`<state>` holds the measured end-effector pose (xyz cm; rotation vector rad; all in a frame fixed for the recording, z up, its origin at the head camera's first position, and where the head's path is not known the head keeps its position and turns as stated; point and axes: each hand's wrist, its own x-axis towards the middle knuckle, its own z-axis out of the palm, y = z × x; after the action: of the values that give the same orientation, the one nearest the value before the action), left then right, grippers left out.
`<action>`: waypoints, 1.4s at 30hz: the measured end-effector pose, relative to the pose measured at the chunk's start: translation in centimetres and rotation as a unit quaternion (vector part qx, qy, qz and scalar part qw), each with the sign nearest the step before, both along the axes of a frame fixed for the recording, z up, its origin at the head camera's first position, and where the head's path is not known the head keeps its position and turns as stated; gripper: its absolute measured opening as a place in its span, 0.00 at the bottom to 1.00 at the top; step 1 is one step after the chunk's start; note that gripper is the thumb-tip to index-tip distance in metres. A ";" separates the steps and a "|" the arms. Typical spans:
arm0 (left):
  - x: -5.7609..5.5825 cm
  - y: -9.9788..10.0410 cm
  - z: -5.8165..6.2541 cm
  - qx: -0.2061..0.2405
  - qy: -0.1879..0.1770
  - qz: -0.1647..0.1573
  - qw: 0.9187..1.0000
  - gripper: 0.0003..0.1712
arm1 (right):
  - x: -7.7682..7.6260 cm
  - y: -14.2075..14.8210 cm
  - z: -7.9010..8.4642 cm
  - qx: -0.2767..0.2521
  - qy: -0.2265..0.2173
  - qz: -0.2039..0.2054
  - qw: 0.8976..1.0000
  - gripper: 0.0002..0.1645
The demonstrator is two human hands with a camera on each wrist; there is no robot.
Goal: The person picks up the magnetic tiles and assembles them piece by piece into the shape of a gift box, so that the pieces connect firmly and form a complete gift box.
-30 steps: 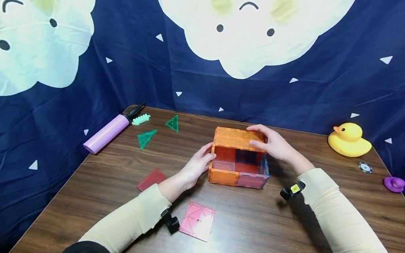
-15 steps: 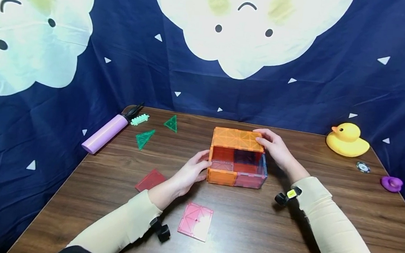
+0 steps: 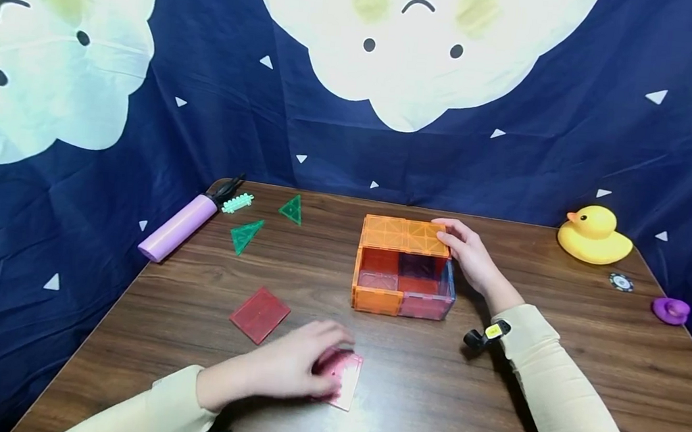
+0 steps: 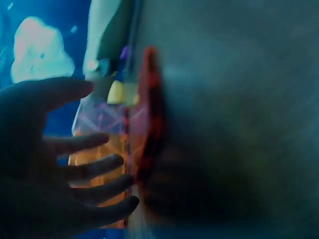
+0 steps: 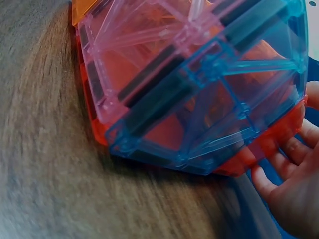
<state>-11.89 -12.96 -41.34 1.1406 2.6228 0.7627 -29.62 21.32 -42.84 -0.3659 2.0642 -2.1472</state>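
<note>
A box of see-through magnetic tiles (image 3: pixel 378 301), orange, pink, blue and red, stands on the table, its top partly covered by orange tiles. My right hand (image 3: pixel 471 253) holds its back right corner, thumb on the orange top; in the right wrist view its fingers (image 5: pixel 284 167) lie along the red edge behind the blue side. My left hand (image 3: pixel 286 360) is over a pink square magnetic tile (image 3: pixel 348 379), fingers spread and blurred. In the left wrist view the left hand (image 4: pixel 75 159) shows its fingers apart; whether they touch the tile is unclear.
A dark red square tile (image 3: pixel 260 314) lies left of the box. Two green triangle tiles (image 3: pixel 247 237), a mint toy piece (image 3: pixel 238 203) and a lilac pump (image 3: pixel 179 228) lie back left. A yellow duck (image 3: pixel 594 235), a poker chip (image 3: pixel 621 282) and a purple duck (image 3: pixel 671 311) are on the right.
My left hand has left the box's left side and come nearer, over the pink tile. The right hand has shifted from the orange top to the back right corner and stays there.
</note>
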 end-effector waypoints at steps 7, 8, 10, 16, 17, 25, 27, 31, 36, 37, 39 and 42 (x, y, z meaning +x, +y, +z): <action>1.2 0.0 -0.8 -0.105 0.143 -0.114 0.978 0.38 | 0.1 0.1 -0.6 -0.049 -0.016 0.004 0.999 0.27; 1.2 0.0 -0.8 -0.106 0.153 -0.117 0.976 0.38 | 0.2 0.1 -0.7 -0.052 -0.018 0.005 0.998 0.27; 1.1 0.3 -0.8 -0.104 0.164 -0.123 0.973 0.37 | 0.3 0.1 -1.0 -0.059 -0.019 0.007 0.998 0.27; -0.2 2.4 1.1 -0.042 0.174 -0.126 0.976 0.37 | 0.5 0.1 -1.6 -0.092 -0.015 0.014 0.996 0.26; -0.7 3.0 1.6 -0.026 0.183 -0.121 0.975 0.37 | 0.5 0.1 -1.7 -0.097 -0.014 0.014 0.995 0.25; -5.7 8.5 4.6 0.029 0.260 -0.060 0.963 0.36 | 0.7 -0.1 -2.3 -0.117 0.006 0.024 0.993 0.25; -6.8 9.7 4.8 0.016 0.258 -0.047 0.965 0.36 | 0.7 -0.2 -2.4 -0.118 0.009 0.026 0.993 0.26; -8.5 11.5 4.8 -0.011 0.236 -0.033 0.971 0.35 | 0.7 -0.4 -2.4 -0.119 0.009 0.030 0.992 0.28; -10.1 12.6 4.6 -0.023 0.213 -0.030 0.976 0.34 | 0.9 -0.4 -2.2 -0.119 0.008 0.029 0.992 0.29; -10.4 12.8 4.5 -0.025 0.207 -0.029 0.978 0.34 | 0.9 -0.3 -2.2 -0.118 0.008 0.028 0.993 0.29; -10.8 13.0 4.4 -0.029 0.192 -0.025 0.981 0.34 | 1.0 -0.2 -2.1 -0.116 0.006 0.027 0.993 0.28; -11.2 13.3 4.2 -0.034 0.176 -0.020 0.984 0.34 | 1.0 0.0 -2.2 -0.111 0.004 0.027 0.993 0.28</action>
<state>-23.09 0.34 -37.16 1.4165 2.8685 0.4949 -28.58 21.28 -45.00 -0.4509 1.8003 -2.3520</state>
